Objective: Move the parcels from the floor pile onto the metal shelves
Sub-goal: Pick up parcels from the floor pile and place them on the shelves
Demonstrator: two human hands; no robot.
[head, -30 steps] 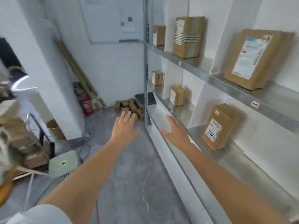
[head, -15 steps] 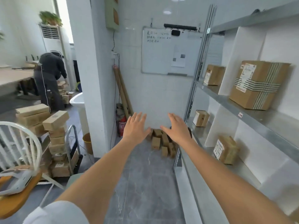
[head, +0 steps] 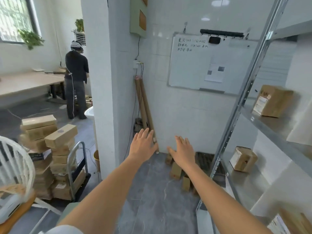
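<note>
Head view: both hands reach forward, empty, fingers straight and spread; left hand (head: pixel 143 146), right hand (head: pixel 183 153). Parcels (head: pixel 175 170) lie piled on grey floor (head: pixel 152 200) beneath right hand, beside metal shelves (head: pixel 270 125). Two boxes (head: pixel 272 101) already sit on shelves.

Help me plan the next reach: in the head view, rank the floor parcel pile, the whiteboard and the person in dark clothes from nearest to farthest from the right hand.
From the right hand:
1. Floor parcel pile, just below it.
2. Whiteboard, on the wall above.
3. Person in dark clothes, far left, in the next room.
</note>
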